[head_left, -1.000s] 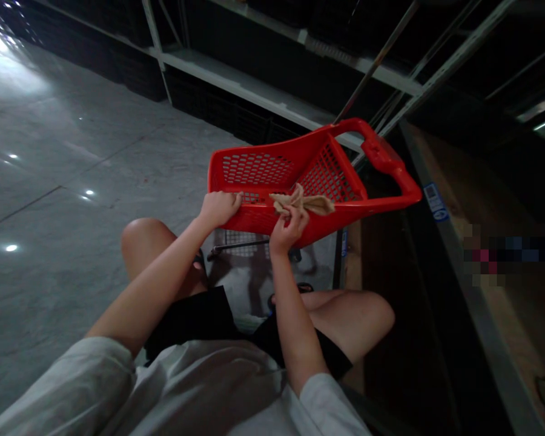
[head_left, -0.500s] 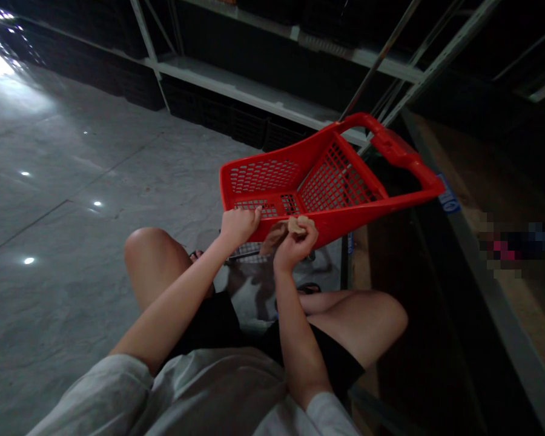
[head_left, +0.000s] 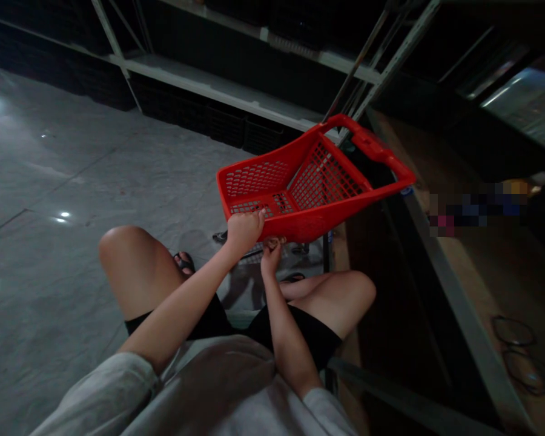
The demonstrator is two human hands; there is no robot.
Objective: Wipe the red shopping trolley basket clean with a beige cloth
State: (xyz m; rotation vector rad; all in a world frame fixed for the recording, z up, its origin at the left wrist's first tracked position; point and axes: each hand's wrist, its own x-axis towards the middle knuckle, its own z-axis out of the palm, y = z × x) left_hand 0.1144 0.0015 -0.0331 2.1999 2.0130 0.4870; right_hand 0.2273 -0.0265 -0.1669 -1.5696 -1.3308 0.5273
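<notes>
Gripping the near rim of the red shopping basket (head_left: 309, 181), the left hand (head_left: 244, 230) stays closed; right hand (head_left: 271, 253) touches its underside, grip indeterminable.

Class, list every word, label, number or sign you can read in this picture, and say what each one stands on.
No text can be read.
Red basket: no lettering shows.
Small blue label on the shelf edge beside the basket handle: too small and mostly hidden.
Blurred patch on the wooden shelf: nothing readable.
</notes>
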